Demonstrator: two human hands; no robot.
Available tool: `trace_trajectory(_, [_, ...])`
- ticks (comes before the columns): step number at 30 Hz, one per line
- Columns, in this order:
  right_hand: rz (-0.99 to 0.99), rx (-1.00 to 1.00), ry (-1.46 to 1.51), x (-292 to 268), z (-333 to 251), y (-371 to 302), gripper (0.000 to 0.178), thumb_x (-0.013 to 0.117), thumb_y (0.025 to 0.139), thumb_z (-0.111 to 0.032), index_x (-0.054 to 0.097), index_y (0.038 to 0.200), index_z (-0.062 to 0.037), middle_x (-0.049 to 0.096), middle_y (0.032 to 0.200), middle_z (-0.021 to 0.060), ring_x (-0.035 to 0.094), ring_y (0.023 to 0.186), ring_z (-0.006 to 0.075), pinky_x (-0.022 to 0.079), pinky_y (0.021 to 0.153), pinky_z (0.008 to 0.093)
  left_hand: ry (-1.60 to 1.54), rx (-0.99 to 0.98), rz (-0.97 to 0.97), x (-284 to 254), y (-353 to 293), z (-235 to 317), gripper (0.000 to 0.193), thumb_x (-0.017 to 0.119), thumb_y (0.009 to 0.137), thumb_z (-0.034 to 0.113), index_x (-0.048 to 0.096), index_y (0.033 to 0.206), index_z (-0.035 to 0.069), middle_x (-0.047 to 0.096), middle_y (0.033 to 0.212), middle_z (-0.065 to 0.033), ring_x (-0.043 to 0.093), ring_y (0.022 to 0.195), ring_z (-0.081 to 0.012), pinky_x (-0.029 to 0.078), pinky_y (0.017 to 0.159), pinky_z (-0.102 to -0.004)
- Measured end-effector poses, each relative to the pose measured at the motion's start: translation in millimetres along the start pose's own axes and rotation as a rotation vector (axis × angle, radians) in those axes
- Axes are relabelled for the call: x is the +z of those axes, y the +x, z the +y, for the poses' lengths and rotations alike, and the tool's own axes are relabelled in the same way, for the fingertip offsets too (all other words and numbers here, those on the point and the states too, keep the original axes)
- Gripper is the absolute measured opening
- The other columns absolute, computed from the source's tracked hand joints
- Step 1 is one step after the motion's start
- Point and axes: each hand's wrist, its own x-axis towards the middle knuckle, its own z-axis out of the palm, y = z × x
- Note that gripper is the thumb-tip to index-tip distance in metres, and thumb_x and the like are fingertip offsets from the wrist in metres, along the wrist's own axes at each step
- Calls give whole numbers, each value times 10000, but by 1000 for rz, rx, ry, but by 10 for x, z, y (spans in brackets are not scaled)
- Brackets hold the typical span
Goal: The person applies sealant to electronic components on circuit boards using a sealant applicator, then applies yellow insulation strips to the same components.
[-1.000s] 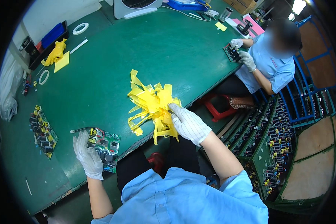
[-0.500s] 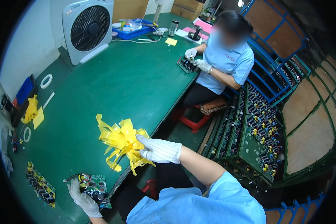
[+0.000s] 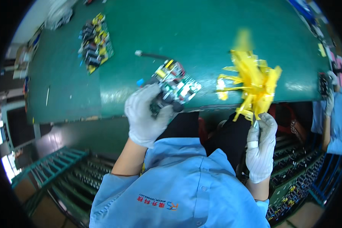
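Observation:
My left hand (image 3: 146,114), in a white glove, grips a green circuit board (image 3: 188,88) by its near left side. Black, white and yellow parts cover the board, and a dark cable with a white plug trails from it over the table. My gloved right hand (image 3: 261,152) pinches the lower end of a bunch of yellow tape strips (image 3: 256,78). The strips fan out above the front edge of the green table (image 3: 171,22); their far tip is blurred. Another populated board (image 3: 97,43) lies farther back on the left, touched by neither hand.
A thin white stick (image 3: 47,95) lies at the table's left. Clear plastic (image 3: 59,15) sits at the far left corner. A co-worker's gloved hands hold a board (image 3: 323,84) at the right edge. Racks of boards (image 3: 288,190) stand behind me on the right, a teal rack (image 3: 51,165) on the left.
My view has swung left and down toward my own body. My left hand has shifted from resting over the board to gripping its side. The tape bunch stays in my right hand.

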Motion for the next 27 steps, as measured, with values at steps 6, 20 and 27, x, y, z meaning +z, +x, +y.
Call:
trace_trajectory(6, [-282,-137,78,633,-194,126,345,614,892,-83,464,1191,4,672,936,202,677,776,416,554,694,453,164,-285,-244,-38,-39,153,892,867,671,423,470,1355,12,486,1346,-318,589,1104,-440,491,932,-499])
trace_trajectory(20, [-533,-648,-200,1103,-341,714,266,648,834,-98,615,1098,-90,584,901,115,630,773,305,517,616,421,-306,58,-455,-189,159,-510,802,754,605,101,506,1368,110,555,1346,-157,553,1216,-380,431,1033,-473])
trace_trajectory(27, [-575,-729,-468,1378,-374,664,210,599,840,-100,628,1048,-95,581,842,98,653,764,264,541,591,407,-373,66,-278,-80,-29,-571,821,737,593,25,505,1379,76,551,1410,-168,516,1319,-365,396,1088,-468])
